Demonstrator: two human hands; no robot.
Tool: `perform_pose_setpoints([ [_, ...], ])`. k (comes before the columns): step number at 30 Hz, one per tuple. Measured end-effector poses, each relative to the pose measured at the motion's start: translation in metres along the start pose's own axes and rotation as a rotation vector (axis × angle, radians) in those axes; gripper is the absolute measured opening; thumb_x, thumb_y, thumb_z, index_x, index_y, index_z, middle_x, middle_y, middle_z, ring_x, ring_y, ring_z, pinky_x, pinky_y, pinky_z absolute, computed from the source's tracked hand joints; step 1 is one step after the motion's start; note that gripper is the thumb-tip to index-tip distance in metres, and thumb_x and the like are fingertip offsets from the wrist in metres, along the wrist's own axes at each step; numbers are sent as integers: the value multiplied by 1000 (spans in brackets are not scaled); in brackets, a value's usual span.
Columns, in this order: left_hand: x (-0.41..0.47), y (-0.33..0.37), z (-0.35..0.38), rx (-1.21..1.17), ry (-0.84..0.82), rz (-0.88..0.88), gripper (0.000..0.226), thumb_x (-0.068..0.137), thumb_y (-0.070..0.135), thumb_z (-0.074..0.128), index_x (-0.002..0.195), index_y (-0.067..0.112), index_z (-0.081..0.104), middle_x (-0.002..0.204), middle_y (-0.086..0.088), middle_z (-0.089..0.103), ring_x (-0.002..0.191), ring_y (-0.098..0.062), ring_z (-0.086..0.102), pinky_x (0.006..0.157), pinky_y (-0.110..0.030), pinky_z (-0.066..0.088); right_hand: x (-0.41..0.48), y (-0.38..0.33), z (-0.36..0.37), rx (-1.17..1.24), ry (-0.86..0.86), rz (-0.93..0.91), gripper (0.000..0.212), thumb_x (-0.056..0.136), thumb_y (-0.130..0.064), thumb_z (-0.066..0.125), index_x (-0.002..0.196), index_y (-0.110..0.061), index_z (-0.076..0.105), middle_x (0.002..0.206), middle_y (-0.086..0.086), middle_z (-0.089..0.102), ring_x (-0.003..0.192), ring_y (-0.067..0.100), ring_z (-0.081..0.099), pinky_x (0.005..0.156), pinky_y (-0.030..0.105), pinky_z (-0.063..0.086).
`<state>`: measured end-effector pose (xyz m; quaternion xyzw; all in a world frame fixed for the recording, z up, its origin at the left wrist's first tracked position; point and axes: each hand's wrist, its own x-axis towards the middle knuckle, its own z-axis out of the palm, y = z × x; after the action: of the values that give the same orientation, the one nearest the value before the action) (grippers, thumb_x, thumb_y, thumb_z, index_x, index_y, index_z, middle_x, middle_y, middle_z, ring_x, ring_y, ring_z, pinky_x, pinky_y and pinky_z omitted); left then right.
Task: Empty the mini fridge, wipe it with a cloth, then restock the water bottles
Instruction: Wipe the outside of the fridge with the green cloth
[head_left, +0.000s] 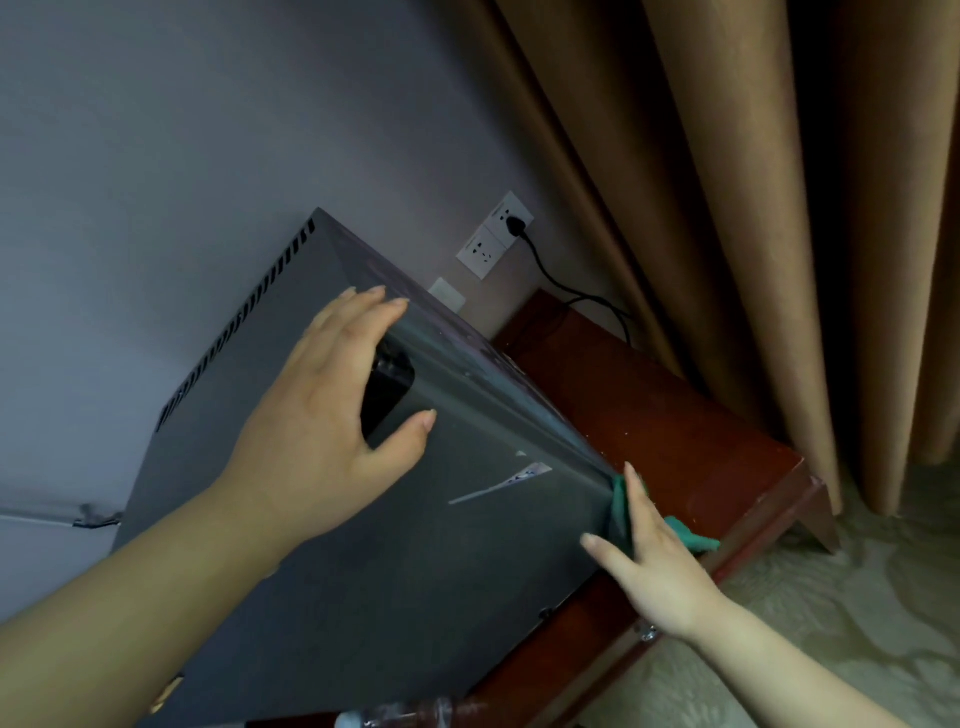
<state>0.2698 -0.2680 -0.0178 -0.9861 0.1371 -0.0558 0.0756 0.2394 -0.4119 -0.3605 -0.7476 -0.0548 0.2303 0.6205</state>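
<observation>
**Fingers (363, 306) flat on the boxy grey metal mini fridge (415, 545)**

Fingers of my left hand (332, 415) are straight and lie side by side over the top front edge of the mini fridge. My thumb sticks out to the side and rests on the grey front. This hand holds nothing; it just rests there. Next to my palm is a dark dip (389, 384) in the front.

My right hand (660, 561) is at the lower corner of the mini fridge. Its fingers are straight too, and spread a bit. They press a small soft green cloth (693, 540) against the side of the box. Bits of the green cloth poke out past my hand. My thumb points left and touches the grey front.

The mini fridge sits on a shiny red-brown wooden table (675, 415), close to the pale grey wall (156, 130). Its front looks closed. A row of little black slots (244, 322) runs along one edge.

Behind the box, a black plug (514, 224) sits in a white wall socket (483, 254), and its black cord (571, 293) drops down behind the table. Long brown curtains (727, 208) hang on the right, over pale patterned carpet (831, 597). At the bottom edge something clear and shiny (405, 714) shows, too blurry for me to tell what it is.
</observation>
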Motion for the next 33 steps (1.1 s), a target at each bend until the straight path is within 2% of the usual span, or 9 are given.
perform_pose_setpoints([
  [6,0,0,0,-5,1,-3,82,85,49,64,155,27,26,164,11,23,153,-4,10,121,-32,17,6,16,-10,-27,-43,80,106,82,-53,56,136,-62,-35,169,-6,1,153,16,16,121,37,26],
  [9,0,0,0,-5,5,-9,82,85,49,63,155,26,27,164,9,23,153,-4,10,121,-32,17,5,11,-14,-9,-51,62,106,80,-44,56,142,-61,-30,167,-6,11,139,28,46,103,32,43],
  [12,0,1,0,-10,-2,1,81,86,48,63,155,26,26,164,8,23,154,-6,10,123,-37,19,5,16,-17,11,-82,120,106,77,-51,55,135,-64,-33,169,-5,6,129,28,54,100,38,50],
  [14,-1,0,0,-19,-5,2,78,89,46,63,155,26,26,164,8,22,154,-6,10,123,-37,19,2,2,-16,45,-79,113,104,87,-40,57,142,-57,-29,168,-5,11,109,20,62,84,29,52],
  [17,-1,-2,0,-29,-2,11,70,93,48,51,155,26,26,164,8,23,154,-7,10,123,-37,18,-12,-47,-9,94,-32,-30,105,80,-35,54,146,-59,-25,161,-19,10,124,16,56,94,27,48],
  [20,-2,-2,-1,-77,-7,23,67,92,46,38,155,26,27,164,6,24,154,-8,11,124,-43,20,-29,-94,1,116,7,-255,108,69,-35,47,139,-64,-29,164,-19,-10,153,2,2,124,30,16],
  [23,-3,-3,-1,-120,-8,47,65,93,40,33,155,22,28,164,4,24,154,-9,11,124,-45,20,-38,-128,10,-11,32,-445,106,69,-40,42,139,-58,-36,162,-14,-26,148,0,-25,124,28,-6],
  [27,-4,-8,-1,-178,-3,89,65,92,30,31,156,16,29,164,0,26,154,-11,13,126,-42,17,-34,-148,15,-196,150,-710,108,74,-38,48,153,-38,-27,160,-8,-34,152,21,-25,123,45,-7],
  [33,-3,-14,-1,-254,-6,101,68,90,28,27,158,18,28,165,2,26,154,-11,13,126,-44,17,-17,-150,12,-406,269,-937,107,70,-35,57,161,-25,1,163,-12,-4,154,37,-6,126,48,-2],
])
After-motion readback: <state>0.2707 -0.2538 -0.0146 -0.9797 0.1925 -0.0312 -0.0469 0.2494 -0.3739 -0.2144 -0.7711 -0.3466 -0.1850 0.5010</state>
